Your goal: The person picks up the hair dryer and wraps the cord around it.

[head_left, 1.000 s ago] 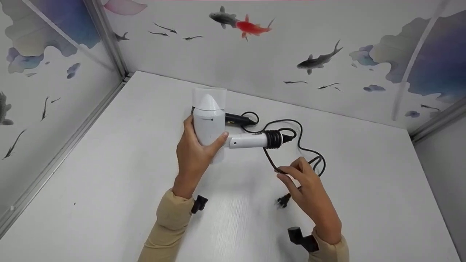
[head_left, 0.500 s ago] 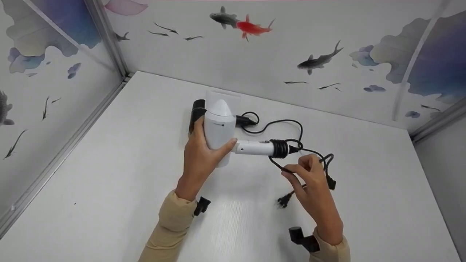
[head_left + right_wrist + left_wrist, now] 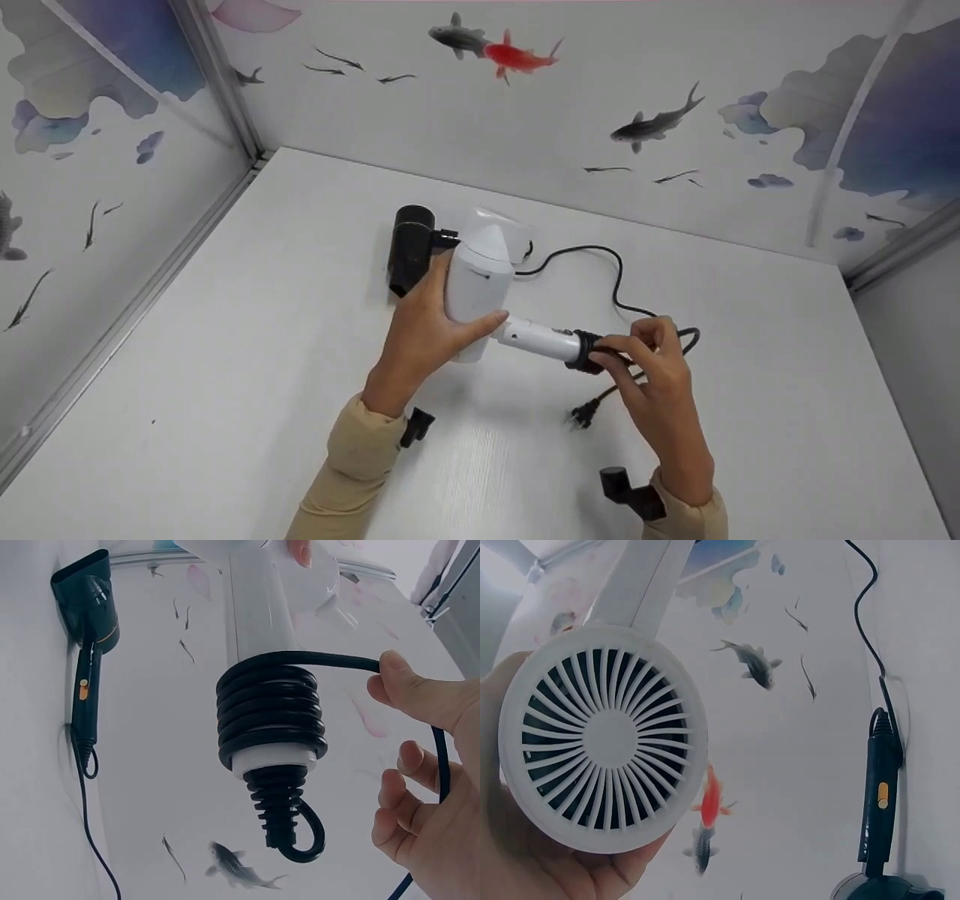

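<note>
Centrally in frame, white hair dryer with coiled black cord.
Left hand clamps fingers round it; right hand pinches the cord.

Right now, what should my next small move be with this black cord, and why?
I'd probably take the black cord once more around the white handle with your right hand. Several coils are already stacked there, a stretch runs from the top one to that hand, and more cord hangs unwound beyond it. Your left hand is holding the white hair dryer by its body.
</note>
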`<action>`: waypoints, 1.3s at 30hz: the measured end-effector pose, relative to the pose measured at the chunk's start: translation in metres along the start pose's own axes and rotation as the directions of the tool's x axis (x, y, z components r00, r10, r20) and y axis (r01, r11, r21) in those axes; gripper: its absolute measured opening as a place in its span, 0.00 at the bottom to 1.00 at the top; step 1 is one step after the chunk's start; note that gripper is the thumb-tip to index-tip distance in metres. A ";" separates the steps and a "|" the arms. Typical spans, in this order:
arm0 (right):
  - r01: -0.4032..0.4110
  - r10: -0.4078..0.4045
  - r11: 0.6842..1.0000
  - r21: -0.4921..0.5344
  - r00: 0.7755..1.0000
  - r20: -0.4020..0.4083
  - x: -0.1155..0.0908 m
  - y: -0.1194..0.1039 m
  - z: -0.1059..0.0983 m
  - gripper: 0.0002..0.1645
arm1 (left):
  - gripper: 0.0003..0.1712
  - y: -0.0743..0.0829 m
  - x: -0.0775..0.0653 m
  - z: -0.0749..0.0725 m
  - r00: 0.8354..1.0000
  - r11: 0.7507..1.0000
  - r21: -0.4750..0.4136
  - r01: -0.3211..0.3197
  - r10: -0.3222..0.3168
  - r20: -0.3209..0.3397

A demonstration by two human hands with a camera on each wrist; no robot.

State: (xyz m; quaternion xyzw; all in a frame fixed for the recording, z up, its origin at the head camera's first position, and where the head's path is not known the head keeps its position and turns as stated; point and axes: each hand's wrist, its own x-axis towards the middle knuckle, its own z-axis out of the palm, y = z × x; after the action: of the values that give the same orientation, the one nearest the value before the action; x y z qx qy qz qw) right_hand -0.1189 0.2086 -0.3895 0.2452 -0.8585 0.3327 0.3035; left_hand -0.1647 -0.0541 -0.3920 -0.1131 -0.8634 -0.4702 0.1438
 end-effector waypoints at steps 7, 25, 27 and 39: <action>-0.014 0.015 0.999 0.038 0.999 -0.043 -0.001 0.005 0.000 0.10 | 0.51 0.003 -0.001 0.000 0.994 0.995 0.058 -0.084 0.081 0.068; -0.042 0.046 0.998 0.051 0.995 -0.091 -0.001 0.018 -0.003 0.07 | 0.43 0.009 -0.007 0.000 0.960 0.982 -0.168 -0.091 0.131 0.248; -0.066 0.068 0.997 0.041 0.996 -0.052 -0.002 0.017 -0.002 0.08 | 0.42 0.009 -0.006 -0.001 0.962 0.974 -0.214 -0.078 0.130 0.241; -0.215 0.222 0.975 -0.054 0.950 0.220 0.008 -0.010 0.009 0.25 | 0.37 0.008 -0.005 -0.005 0.988 0.895 -0.442 0.060 0.012 0.157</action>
State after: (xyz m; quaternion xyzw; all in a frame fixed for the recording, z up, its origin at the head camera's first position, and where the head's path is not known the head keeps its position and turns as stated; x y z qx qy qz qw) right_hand -0.1215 0.1938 -0.3851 0.1804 -0.9140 0.3218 0.1691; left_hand -0.1565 -0.0547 -0.3849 -0.1685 -0.7427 -0.6468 0.0407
